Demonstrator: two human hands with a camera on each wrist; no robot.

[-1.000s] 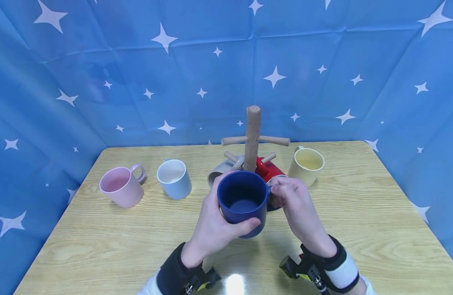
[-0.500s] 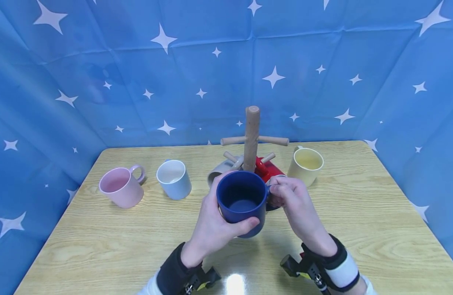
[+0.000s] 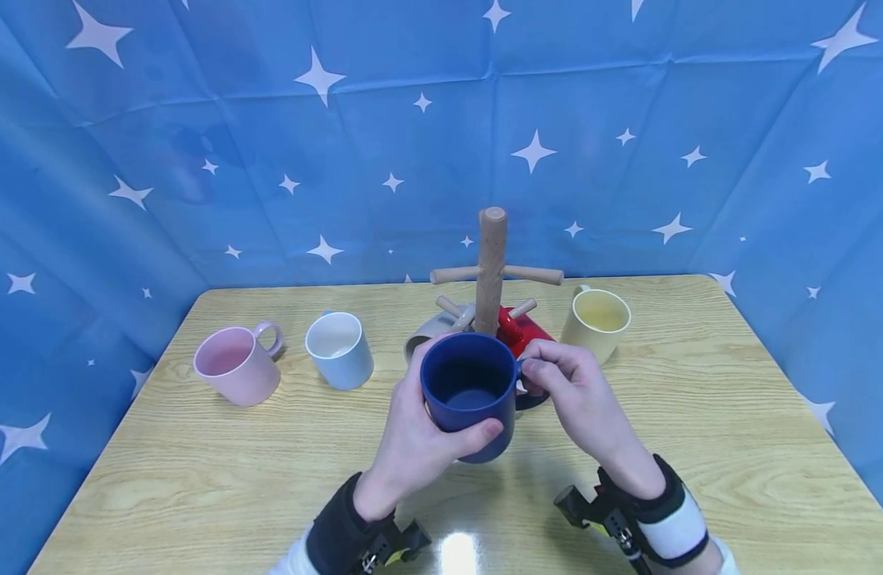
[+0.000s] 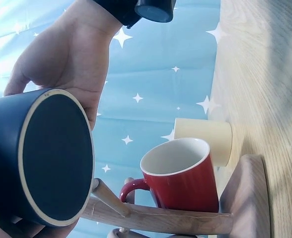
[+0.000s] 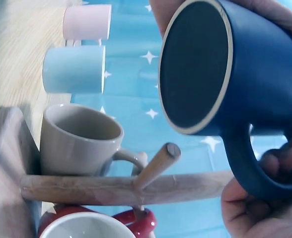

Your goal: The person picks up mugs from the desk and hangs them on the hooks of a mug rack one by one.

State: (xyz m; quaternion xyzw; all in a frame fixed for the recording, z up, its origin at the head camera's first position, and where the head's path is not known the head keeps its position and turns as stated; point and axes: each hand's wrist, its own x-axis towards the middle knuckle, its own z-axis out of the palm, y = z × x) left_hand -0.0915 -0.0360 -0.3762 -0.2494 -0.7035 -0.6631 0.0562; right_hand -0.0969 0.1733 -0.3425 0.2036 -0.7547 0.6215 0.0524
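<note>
In the head view, a dark blue mug (image 3: 469,431) is held in mid-air in front of a wooden mug tree (image 3: 492,263). My left hand (image 3: 423,423) grips its body, thumb across the near side. My right hand (image 3: 574,391) holds the handle, its fingers inside the loop in the right wrist view. The mug's flat dark base (image 4: 56,156) faces the left wrist camera. A grey mug (image 5: 79,144) and a red mug (image 4: 185,183) sit at the tree's lower pegs, partly hidden in the head view behind the blue mug and my hands.
A pink mug (image 3: 240,371) and a light blue mug (image 3: 344,359) stand to the left on the wooden table (image 3: 197,479). A pale yellow mug (image 3: 592,339) stands right of the tree. Two upper pegs (image 3: 533,274) stick out sideways. A starry blue cloth (image 3: 384,144) hangs behind.
My right hand has shifted slightly right along the handle, so more of the handle shows below its fingers. The blue mug has drifted very slightly left; my left hand stays on it.
</note>
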